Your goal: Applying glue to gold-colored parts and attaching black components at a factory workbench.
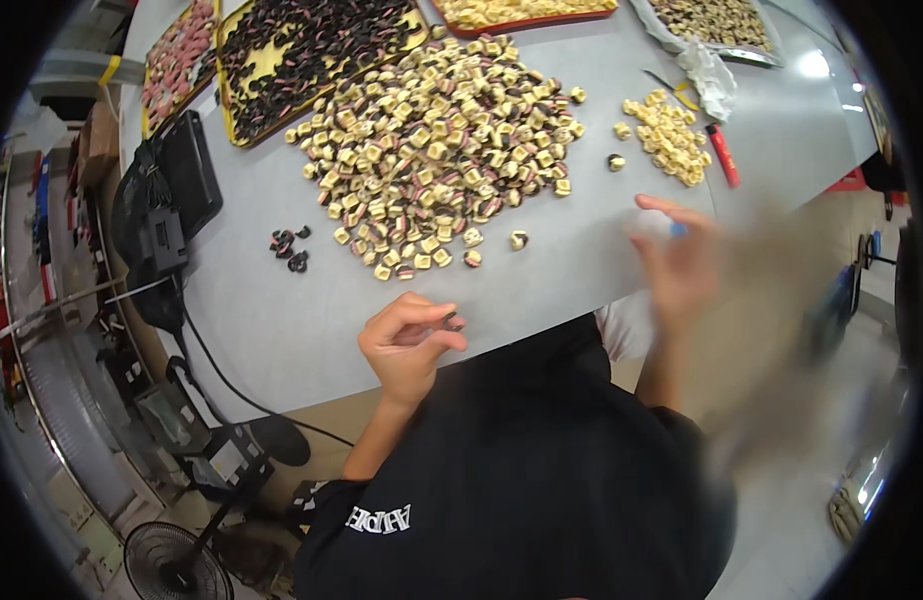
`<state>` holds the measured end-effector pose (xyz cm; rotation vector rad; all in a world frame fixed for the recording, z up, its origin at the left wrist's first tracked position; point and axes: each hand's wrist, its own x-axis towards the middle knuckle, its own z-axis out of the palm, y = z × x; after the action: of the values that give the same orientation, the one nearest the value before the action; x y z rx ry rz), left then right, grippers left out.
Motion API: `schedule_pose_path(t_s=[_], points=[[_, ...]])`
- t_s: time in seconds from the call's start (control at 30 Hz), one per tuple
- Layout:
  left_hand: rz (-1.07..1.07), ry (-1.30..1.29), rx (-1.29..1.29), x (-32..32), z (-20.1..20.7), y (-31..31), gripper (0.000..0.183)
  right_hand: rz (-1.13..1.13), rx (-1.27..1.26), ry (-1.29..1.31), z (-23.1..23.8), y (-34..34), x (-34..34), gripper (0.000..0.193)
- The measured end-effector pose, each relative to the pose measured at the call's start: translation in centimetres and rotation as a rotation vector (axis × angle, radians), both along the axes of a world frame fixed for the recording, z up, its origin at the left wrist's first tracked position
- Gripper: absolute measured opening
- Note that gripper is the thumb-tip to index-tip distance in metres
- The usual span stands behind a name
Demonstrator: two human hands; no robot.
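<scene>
My left hand (pixel 406 345) is above the table's near edge, its thumb and fingertips pinching a small black curved piece (pixel 450 317). Off to the right, my right hand (pixel 678 262) is smeared by motion. A small whitish thing with a blue spot (pixel 678 229) shows between its fingers, too blurred to name. Beyond both hands spreads a big heap of small cream, black and pink blocks (pixel 441 140). A few cream blocks (pixel 519 240) lie loose at its near side. Several black pieces (pixel 289 250) sit left of the heap, and cream pieces (pixel 669 140) form a smaller pile on the right.
Along the far side stand trays of pink pieces (pixel 181 60), black pieces (pixel 311 50), cream pieces (pixel 521 8) and mixed pieces (pixel 711 20). A red tube (pixel 723 155), crumpled white plastic (pixel 709 80) and tweezers (pixel 681 92) lie at right. A black device with cables (pixel 186 170) occupies the left edge.
</scene>
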<state>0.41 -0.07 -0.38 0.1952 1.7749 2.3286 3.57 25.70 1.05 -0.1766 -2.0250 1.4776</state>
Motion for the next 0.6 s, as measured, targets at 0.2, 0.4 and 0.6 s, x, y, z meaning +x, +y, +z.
schedule_pose_path(t_s=[0.2,0.4,0.6], points=[[0.014,0.005,0.0,0.1,0.0,0.2,0.023,0.007,-0.006,-0.171,-1.1,-0.3,0.0,0.032],[0.044,0.007,0.008,0.2,-0.2,0.2,0.022,-0.297,0.472,-0.182,-0.3,3.7,0.1,0.026],[0.025,0.024,0.014,0.2,-0.1,0.1,0.021,-0.374,0.769,-0.227,0.3,6.2,-2.6,0.019]])
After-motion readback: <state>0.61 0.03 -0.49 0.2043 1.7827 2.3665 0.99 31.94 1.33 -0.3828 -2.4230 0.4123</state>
